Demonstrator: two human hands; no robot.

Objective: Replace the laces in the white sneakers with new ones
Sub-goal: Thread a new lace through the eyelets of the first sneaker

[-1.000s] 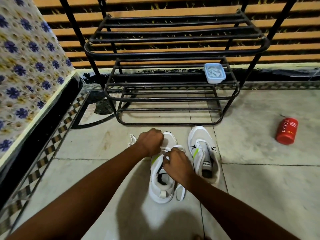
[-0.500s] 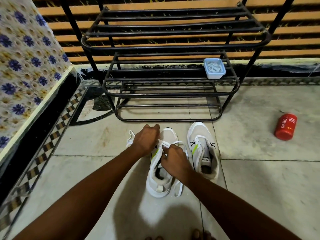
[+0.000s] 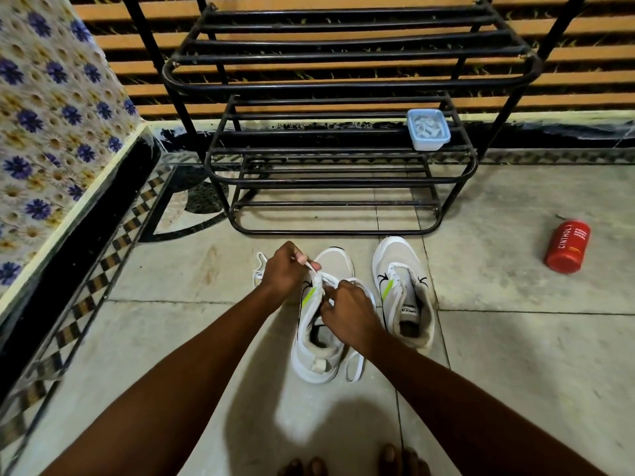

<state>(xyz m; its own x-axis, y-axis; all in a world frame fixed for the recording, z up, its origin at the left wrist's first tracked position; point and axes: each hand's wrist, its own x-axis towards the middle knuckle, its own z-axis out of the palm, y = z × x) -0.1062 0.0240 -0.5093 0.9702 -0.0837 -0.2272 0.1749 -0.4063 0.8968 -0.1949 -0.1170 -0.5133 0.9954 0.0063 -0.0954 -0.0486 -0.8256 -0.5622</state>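
On the tiled floor [image 3: 515,355], before a black metal rack [image 3: 343,180]: two white mesh sneakers [image 3: 319,352], side by side. Left hand [image 3: 283,271] pinches a flat white lace [image 3: 313,267] above the nearer sneaker's eyelets; right hand [image 3: 347,309] pinches the lace at its tongue.

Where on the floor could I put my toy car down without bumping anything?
Bare tiles lie between the right sneaker and the red can, and left of the left hand toward the patterned border. It is crowded at the left sneaker, where both hands work the lace.
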